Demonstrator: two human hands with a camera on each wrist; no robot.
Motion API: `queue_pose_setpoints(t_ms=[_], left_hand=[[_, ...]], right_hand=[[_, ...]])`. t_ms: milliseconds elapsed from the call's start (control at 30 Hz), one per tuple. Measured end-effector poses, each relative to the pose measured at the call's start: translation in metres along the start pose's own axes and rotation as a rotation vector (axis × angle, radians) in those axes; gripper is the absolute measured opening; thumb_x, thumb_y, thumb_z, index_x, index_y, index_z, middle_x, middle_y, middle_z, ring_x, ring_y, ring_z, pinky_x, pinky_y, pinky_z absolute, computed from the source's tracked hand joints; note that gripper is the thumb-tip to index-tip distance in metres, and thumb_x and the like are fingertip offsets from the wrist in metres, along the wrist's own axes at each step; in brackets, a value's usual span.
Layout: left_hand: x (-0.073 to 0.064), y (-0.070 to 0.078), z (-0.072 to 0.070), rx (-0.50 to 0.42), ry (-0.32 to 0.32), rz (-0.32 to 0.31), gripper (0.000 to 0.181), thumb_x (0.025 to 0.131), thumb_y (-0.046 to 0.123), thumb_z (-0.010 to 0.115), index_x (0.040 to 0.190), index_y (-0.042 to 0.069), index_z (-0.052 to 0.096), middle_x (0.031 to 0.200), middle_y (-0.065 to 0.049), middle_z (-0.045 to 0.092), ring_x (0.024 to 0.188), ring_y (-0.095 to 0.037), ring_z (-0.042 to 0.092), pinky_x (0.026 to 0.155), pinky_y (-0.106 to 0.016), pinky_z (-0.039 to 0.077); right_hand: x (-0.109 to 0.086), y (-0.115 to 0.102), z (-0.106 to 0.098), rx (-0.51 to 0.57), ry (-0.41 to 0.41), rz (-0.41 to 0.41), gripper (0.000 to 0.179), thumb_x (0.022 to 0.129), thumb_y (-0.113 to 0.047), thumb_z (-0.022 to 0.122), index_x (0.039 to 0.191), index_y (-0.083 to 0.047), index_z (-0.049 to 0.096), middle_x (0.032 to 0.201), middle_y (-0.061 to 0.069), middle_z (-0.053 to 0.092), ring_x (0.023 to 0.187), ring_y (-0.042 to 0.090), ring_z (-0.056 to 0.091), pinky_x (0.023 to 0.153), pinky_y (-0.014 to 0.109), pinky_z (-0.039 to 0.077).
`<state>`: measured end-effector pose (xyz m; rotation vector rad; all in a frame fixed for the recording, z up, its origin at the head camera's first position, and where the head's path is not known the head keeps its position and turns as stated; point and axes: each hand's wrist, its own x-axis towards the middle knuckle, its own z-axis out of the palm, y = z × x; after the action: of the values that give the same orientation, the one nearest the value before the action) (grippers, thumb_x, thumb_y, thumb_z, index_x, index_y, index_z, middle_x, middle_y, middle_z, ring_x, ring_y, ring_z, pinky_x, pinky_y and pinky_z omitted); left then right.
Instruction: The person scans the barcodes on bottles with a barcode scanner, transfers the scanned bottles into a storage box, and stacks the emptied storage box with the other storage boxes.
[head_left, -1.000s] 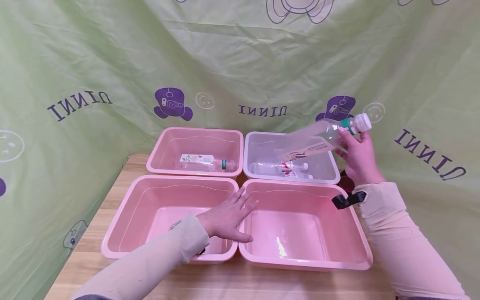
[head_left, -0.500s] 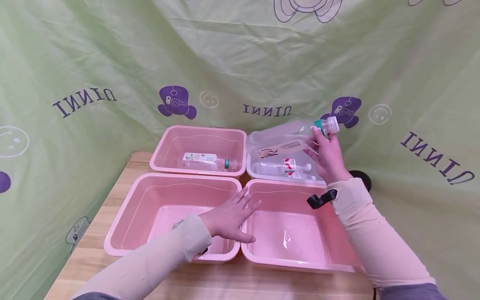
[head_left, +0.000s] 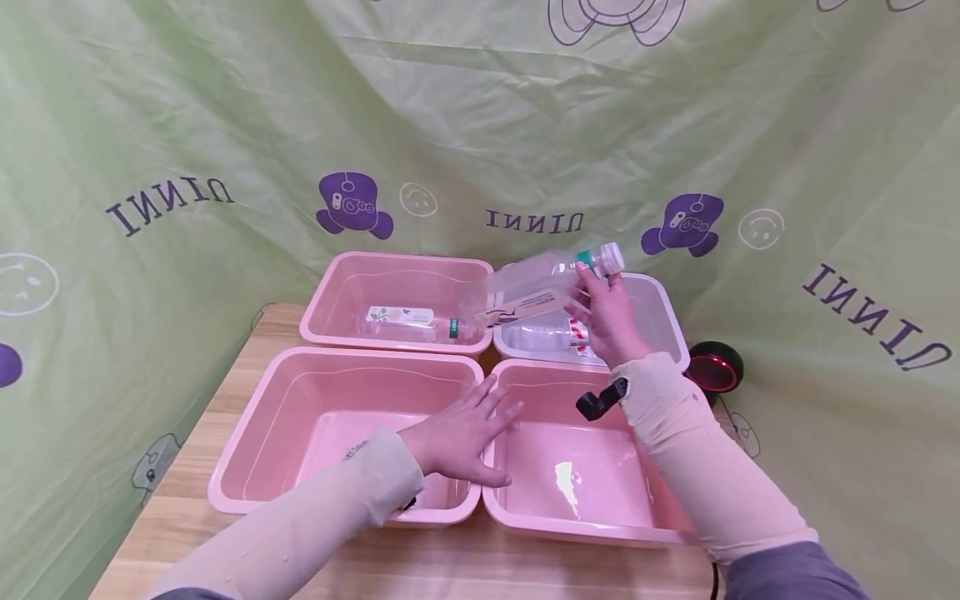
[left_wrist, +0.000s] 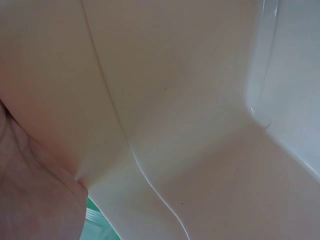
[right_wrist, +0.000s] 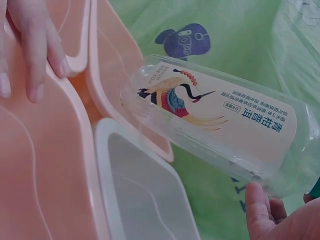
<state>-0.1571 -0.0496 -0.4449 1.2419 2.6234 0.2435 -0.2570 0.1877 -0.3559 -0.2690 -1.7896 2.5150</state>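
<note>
My right hand holds a large clear plastic bottle by its neck, near the green ring and white cap. The bottle tilts, base lower and to the left, above the edge between the whitish back right tub and the pink back left tub. A bird picture shows on its label in the right wrist view. With fingers spread, my left hand rests on the meeting rims of the two front tubs. Another clear bottle lies in the back left tub; small red-labelled bottles lie in the whitish tub, partly hidden.
A pink front left tub and a pink front right tub stand on the wooden table. Right of the whitish tub is a round black device. A green printed cloth hangs behind.
My right hand has carried the bottle leftward, from over the whitish tub towards the back left tub. The left hand has stayed on the rims. The view has shifted slightly.
</note>
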Motion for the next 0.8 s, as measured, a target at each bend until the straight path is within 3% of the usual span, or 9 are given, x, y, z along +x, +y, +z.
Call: queue_pose_setpoints(t_ms=[267,567,800], left_hand=[[0.0,0.001,0.003,-0.005,-0.004,-0.015,0.101,0.088,0.064,0.066,0.164,0.012,0.028,0.17,-0.019,0.015,0.157,-0.04,-0.002,0.126,-0.052,0.005],[0.001,0.0,0.004,0.006,-0.002,-0.022,0.101,0.087,0.066,0.067,0.165,0.014,0.027,0.171,-0.018,0.015,0.157,-0.037,-0.004,0.126,-0.049,0.003],[0.0,0.0,0.002,0.005,0.015,-0.013,0.099,0.088,0.064,0.067,0.164,0.012,0.03,0.17,-0.018,0.017,0.157,-0.039,-0.001,0.126,-0.05,0.006]], right_hand=[[-0.001,0.028,0.017,-0.043,-0.051,0.059,0.042,0.109,-0.024,0.054,0.146,-0.013,0.037,0.116,0.005,0.049,0.107,0.018,0.053,0.089,0.029,0.057],[-0.004,0.049,0.021,-0.139,-0.176,0.144,0.012,0.107,-0.018,0.057,0.116,-0.012,0.054,0.104,0.004,0.058,0.1,0.02,0.059,0.09,0.035,0.059],[-0.005,0.054,0.025,-0.259,-0.212,0.204,0.024,0.106,-0.02,0.059,0.124,-0.007,0.052,0.115,0.011,0.062,0.114,0.029,0.06,0.091,0.035,0.058]])
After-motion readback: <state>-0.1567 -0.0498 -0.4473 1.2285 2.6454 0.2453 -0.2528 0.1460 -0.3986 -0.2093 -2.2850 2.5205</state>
